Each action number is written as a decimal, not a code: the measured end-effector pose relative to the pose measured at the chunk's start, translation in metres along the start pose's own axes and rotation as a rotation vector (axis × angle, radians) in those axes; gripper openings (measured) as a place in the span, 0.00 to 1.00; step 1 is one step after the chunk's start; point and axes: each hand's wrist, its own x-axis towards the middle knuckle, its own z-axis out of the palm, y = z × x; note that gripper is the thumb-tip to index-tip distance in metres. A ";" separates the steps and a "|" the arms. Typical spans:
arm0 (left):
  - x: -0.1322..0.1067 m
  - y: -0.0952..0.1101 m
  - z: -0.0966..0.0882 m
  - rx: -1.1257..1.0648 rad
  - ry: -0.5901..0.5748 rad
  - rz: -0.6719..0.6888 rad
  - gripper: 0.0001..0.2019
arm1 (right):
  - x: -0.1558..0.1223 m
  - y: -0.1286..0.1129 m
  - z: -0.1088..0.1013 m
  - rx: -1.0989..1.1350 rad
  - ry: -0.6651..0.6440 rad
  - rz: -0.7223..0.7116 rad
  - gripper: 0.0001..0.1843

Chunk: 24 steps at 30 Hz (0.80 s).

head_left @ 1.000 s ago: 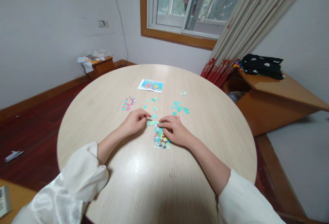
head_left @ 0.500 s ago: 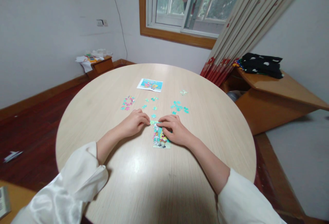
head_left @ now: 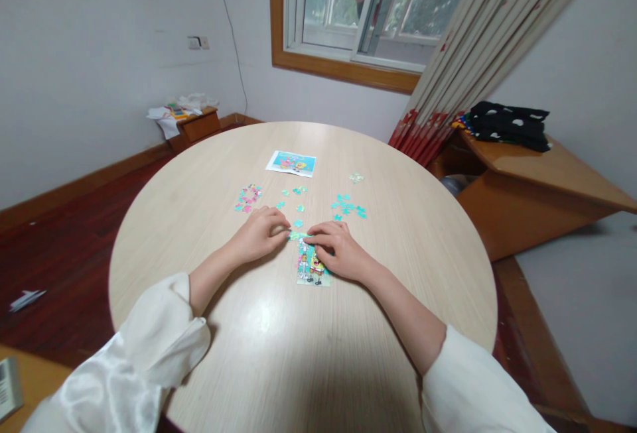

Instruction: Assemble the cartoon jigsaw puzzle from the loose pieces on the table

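I pinched the seemingly light, flimsy puzzle piece (head_left: 297,236) edgewise in my closed left hand (head_left: 259,234), my loosely open right hand (head_left: 336,250) pressing the puzzle (head_left: 311,272).

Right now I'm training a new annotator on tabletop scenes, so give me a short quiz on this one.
1. True or false: the right hand rests on the part-built puzzle.
2. Where does the printed picture lie? A) beyond the loose pieces, toward the far side of the table; B) under the puzzle; C) on the floor.
3. Fill in: the pink pieces lie to the person's ___ of the teal pieces.
Key: 1 true; 2 A; 3 left.
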 end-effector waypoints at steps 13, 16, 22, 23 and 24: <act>0.000 0.000 0.008 -0.035 -0.102 -0.092 0.07 | 0.000 -0.001 0.000 0.001 0.006 -0.007 0.17; -0.001 0.001 0.008 -0.041 -0.098 -0.097 0.06 | 0.000 -0.001 0.001 -0.002 0.006 -0.006 0.17; -0.002 0.001 0.008 -0.024 -0.115 -0.097 0.06 | 0.000 -0.002 0.000 -0.011 -0.011 0.008 0.17; -0.002 0.001 0.008 -0.019 -0.119 -0.091 0.06 | 0.000 -0.003 0.000 -0.015 -0.016 0.013 0.17; -0.002 0.001 0.007 -0.015 -0.122 -0.085 0.07 | 0.001 -0.005 -0.001 -0.019 -0.022 0.019 0.17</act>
